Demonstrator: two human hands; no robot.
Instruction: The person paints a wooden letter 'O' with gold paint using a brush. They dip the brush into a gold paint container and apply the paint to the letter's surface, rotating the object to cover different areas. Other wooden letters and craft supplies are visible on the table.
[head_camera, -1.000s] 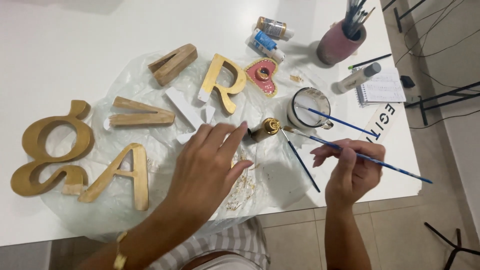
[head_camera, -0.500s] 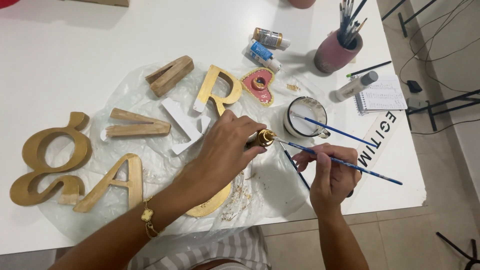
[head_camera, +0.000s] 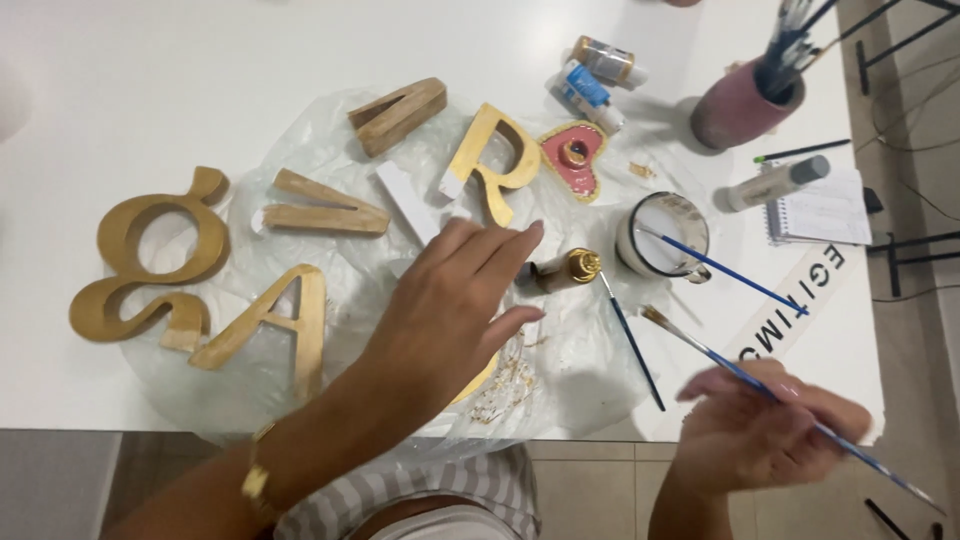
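Two hands worked: the left hand (head_camera: 440, 315) lay flat, fingers spread, pinning a gold-painted wooden letter (head_camera: 478, 378) beneath its palm, while the right hand (head_camera: 765, 435) pinched a blue-handled thin paintbrush (head_camera: 760, 385), best kept steady.

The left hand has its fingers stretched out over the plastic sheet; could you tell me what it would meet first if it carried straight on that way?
Most likely the small gold paint bottle lying just past the fingertips of the left hand. How high the hand sits above the table is unclear, so it might pass over it.
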